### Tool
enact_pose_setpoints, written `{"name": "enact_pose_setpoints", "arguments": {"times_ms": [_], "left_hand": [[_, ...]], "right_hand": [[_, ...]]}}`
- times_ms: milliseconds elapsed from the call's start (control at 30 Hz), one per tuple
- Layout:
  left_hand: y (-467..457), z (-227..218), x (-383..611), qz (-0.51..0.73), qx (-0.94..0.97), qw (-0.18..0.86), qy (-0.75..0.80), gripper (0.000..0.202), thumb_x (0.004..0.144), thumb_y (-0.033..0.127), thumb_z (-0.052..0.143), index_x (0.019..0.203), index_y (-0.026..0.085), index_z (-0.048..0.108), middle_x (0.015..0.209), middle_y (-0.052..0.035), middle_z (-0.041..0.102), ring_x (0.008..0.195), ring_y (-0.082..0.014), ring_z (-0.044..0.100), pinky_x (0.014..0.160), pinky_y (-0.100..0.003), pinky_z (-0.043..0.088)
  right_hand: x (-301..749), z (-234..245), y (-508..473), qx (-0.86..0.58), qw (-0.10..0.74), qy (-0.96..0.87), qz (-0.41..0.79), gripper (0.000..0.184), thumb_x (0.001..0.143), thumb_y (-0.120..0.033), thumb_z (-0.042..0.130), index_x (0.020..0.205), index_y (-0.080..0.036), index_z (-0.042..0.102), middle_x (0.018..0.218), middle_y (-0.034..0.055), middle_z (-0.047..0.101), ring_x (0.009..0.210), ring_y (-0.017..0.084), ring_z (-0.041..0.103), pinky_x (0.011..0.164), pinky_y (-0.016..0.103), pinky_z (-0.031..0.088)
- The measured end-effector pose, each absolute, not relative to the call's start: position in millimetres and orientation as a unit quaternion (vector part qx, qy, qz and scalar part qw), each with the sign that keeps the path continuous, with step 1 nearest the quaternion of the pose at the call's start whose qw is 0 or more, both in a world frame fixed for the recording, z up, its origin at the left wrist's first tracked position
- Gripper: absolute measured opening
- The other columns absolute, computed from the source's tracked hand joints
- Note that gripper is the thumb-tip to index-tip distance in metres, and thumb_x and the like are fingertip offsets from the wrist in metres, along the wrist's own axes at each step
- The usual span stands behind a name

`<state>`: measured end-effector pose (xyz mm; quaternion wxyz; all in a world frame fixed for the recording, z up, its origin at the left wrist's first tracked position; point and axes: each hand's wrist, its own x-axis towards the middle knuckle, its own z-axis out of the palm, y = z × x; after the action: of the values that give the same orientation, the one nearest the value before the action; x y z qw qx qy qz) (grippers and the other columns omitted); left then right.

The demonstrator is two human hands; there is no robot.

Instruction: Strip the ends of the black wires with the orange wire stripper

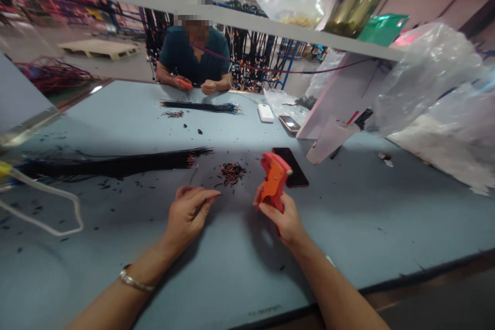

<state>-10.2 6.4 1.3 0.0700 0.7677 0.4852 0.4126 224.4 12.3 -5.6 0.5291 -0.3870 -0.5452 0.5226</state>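
Head view: right hand [284, 219] grips orange stripper [274, 178] (table edge [294, 310] near).

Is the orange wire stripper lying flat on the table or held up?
Held up: the right hand grips the wire stripper by its handles, head pointing upward.

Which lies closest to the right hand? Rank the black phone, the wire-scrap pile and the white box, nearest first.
1. The black phone, just beyond the right hand, behind the orange stripper it holds.
2. The wire-scrap pile, ahead and to the left.
3. The white box, farthest, well ahead across the table.
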Motion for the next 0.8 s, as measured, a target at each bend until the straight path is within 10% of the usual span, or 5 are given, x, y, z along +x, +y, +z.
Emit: {"name": "enact_pose_setpoints", "arguments": {"times_ms": [167,367,567,800], "left_hand": [[5,3,-11,0.429,0.784,0.02,0.449,0.027,0.087,0.008,0.047,0.097,0.024,0.066,0.076,0.0022,0.07,0.067,-0.0126,0.064,0.091,-0.04,0.036],[-5,4,-10,0.412,0.826,-0.161,0.35,0.03,0.087,0.007,0.047,0.11,0.022,0.06,0.063,0.0037,0.059,0.053,-0.0094,0.049,0.057,-0.023,0.037],[-16,11,-5,0.323,0.829,-0.275,0.365,0.027,0.089,0.008,0.045,0.107,0.018,0.062,0.054,0.0039,0.053,0.047,-0.0111,0.042,0.048,-0.028,0.028],[-3,0,-1,0.226,0.763,-0.124,0.593,0.024,0.091,0.02,0.046,0.102,0.024,0.068,0.071,-0.0018,0.069,0.058,-0.0161,0.061,0.049,-0.027,0.036]], "right_hand": [[223,-7,18,-0.41,0.506,-0.539,0.534,0.028,0.072,-0.032,0.068,0.095,-0.018,0.062,0.082,0.003,0.062,0.074,0.019,0.059,0.069,0.032,0.047],[226,-4,14,-0.416,0.517,-0.512,0.545,0.026,0.07,-0.031,0.069,0.093,-0.019,0.063,0.082,0.0036,0.063,0.075,0.019,0.06,0.068,0.032,0.048],[229,-2,9,-0.42,0.48,-0.547,0.543,0.029,0.073,-0.034,0.07,0.096,-0.018,0.064,0.083,0.005,0.064,0.076,0.02,0.059,0.071,0.033,0.048],[229,-2,8,-0.419,0.465,-0.56,0.543,0.027,0.075,-0.035,0.068,0.095,-0.018,0.063,0.085,0.0052,0.062,0.078,0.02,0.058,0.072,0.033,0.047]]}}
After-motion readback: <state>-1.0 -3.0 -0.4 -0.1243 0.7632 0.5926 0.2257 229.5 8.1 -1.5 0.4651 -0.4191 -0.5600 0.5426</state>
